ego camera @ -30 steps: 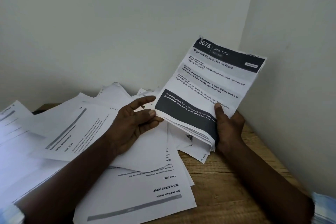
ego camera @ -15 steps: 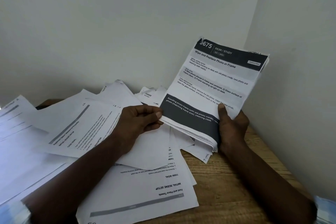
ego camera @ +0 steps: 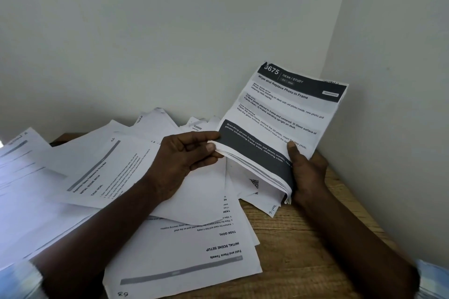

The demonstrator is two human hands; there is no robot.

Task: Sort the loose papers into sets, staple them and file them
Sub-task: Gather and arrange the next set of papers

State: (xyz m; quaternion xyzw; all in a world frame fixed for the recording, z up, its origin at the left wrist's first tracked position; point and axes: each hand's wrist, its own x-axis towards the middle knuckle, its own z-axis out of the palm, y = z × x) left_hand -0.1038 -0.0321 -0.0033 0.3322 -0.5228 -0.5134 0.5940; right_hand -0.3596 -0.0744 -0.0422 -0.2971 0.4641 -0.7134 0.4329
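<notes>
While loose printed sheets (ego camera: 102,177) lie fanned and overlapping across a wooden desk (ego camera: 303,245) set into the corner of two pale walls (ego camera: 170,31), a person holds a sheaf of papers (ego camera: 281,114) tilted up above the desk's far right side. The right hand (ego camera: 307,172) grips the sheaf's lower right corner, thumb (ego camera: 291,148) pressed on the top page and fingers curled behind. The left hand (ego camera: 187,155) pinches the lower left corner between thumb and curled fingers, where the page edges fan slightly apart. The top page carries a dark header numbered 3675, marked "DESK / STUDY" and titled "Wipe and Replace Photo in Frame". Nearest the camera on the desk, an upside-down sheet (ego camera: 189,257) reads "Fold and Place Towels". Light blue sleeve cuffs (ego camera: 432,279) show at the lower corners of the view
</notes>
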